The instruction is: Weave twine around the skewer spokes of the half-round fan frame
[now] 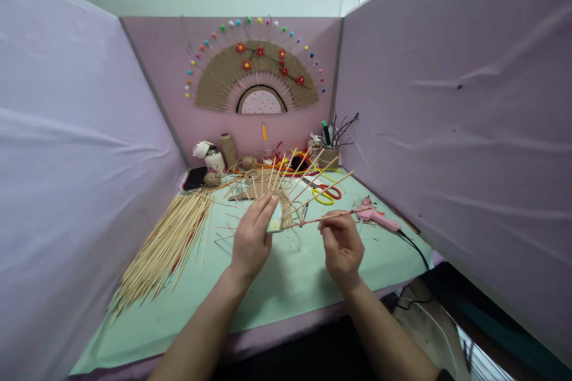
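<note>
My left hand (254,237) is closed round the base of a small half-round fan frame (286,209), held just above the table. Thin wooden sticks spread from its base like rays, and tan twine is woven between them near the middle. Part of the base is hidden by my fingers. Along the frame's right side runs a reddish stick (308,222), pointing right. The fingers of my right hand (343,245) are curled in a pinch on this stick; whether they also hold a strand of twine, I cannot tell.
Left lies a large bundle of thin sticks (165,244). Scissors (326,193) rest behind the frame, and a pink glue gun (378,216) with a black cord lies right. Twine balls (249,162), jars and a pen holder (329,156) stand at the back. A finished fan (214,80) hangs behind.
</note>
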{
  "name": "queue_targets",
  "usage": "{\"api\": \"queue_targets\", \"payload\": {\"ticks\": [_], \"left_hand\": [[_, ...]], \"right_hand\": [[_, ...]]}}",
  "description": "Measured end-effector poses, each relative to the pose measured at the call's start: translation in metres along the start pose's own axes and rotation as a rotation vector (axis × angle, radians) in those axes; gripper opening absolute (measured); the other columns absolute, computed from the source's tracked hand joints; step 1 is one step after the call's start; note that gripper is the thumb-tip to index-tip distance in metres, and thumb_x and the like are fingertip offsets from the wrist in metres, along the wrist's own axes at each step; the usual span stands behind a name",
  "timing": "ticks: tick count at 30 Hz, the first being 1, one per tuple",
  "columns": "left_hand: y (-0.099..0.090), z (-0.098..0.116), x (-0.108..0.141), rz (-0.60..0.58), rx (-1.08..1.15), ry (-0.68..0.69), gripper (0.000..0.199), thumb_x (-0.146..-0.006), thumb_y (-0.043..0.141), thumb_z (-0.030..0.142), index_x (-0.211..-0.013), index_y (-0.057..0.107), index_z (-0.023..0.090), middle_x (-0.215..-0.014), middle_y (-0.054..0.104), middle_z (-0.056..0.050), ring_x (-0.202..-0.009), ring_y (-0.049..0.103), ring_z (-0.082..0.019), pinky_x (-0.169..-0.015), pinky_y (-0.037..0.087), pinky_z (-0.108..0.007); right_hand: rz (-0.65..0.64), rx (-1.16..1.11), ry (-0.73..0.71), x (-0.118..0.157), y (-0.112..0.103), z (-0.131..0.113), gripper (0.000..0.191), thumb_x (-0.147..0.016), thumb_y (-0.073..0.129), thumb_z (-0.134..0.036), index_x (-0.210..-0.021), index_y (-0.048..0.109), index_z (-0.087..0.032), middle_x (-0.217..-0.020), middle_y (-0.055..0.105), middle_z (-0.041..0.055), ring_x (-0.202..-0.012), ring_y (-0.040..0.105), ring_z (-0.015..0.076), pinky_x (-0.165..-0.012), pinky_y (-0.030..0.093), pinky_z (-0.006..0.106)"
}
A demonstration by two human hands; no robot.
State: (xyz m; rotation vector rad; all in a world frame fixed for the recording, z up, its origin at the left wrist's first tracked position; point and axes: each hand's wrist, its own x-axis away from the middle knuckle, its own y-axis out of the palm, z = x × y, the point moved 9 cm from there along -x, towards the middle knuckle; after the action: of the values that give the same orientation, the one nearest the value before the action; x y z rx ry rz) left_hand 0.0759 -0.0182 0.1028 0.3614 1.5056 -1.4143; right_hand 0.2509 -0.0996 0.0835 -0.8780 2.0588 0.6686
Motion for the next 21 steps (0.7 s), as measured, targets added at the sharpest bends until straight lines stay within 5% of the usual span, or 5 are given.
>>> {"api": "queue_targets", "payload": {"ticks": [5,9,13,17,21], "left_hand": [[-0.015,-0.005,-0.007,0.056,0.014,0.021,0.069,-0.083,0.042,0.001,-0.147,0.034,0.027,-0.145,0.047,-0.009,-0.135,0.041,-0.023,-0.111,0.037,-0.047],[-0.017,-0.009,-0.012,0.080,0.014,0.022,0.064,-0.087,0.042,0.005,-0.146,0.036,0.027,-0.144,0.048,-0.009,-0.135,0.042,-0.023,-0.112,0.036,-0.048],[-0.015,-0.010,-0.013,0.069,-0.001,0.033,0.063,-0.086,0.042,0.005,-0.146,0.037,0.026,-0.144,0.048,-0.010,-0.135,0.043,-0.023,-0.111,0.037,-0.047],[-0.017,-0.013,-0.013,0.054,-0.005,0.027,0.067,-0.083,0.041,0.000,-0.146,0.037,0.026,-0.144,0.048,-0.010,-0.135,0.042,-0.022,-0.112,0.037,-0.046],[-0.021,-0.017,-0.014,0.058,-0.006,0.016,0.071,-0.081,0.040,-0.002,-0.146,0.036,0.027,-0.145,0.047,-0.009,-0.136,0.041,-0.022,-0.112,0.036,-0.047]], "right_hand": [[-0.079,0.615,0.130,-0.040,-0.071,0.064,0.014,-0.085,0.054,-0.024,-0.095,0.062,-0.018,-0.092,0.063,0.0082,-0.082,0.058,0.0206,-0.075,0.046,0.035],[-0.537,1.158,0.435,-0.048,-0.114,0.145,0.026,-0.084,0.053,-0.021,-0.102,0.067,-0.011,-0.104,0.067,0.0175,-0.098,0.059,0.0275,-0.085,0.041,0.036],[-0.861,1.372,0.611,-0.033,-0.130,0.184,0.028,-0.086,0.052,-0.025,-0.101,0.071,-0.010,-0.104,0.069,0.0189,-0.095,0.063,0.0278,-0.078,0.040,0.033],[-0.893,1.350,0.616,-0.033,-0.130,0.191,0.031,-0.085,0.052,-0.030,-0.100,0.071,-0.010,-0.101,0.069,0.0192,-0.090,0.064,0.0289,-0.073,0.041,0.033],[-0.693,1.194,0.509,-0.050,-0.131,0.176,0.031,-0.084,0.051,-0.029,-0.095,0.071,-0.008,-0.094,0.070,0.0187,-0.087,0.064,0.0283,-0.075,0.044,0.035]]}}
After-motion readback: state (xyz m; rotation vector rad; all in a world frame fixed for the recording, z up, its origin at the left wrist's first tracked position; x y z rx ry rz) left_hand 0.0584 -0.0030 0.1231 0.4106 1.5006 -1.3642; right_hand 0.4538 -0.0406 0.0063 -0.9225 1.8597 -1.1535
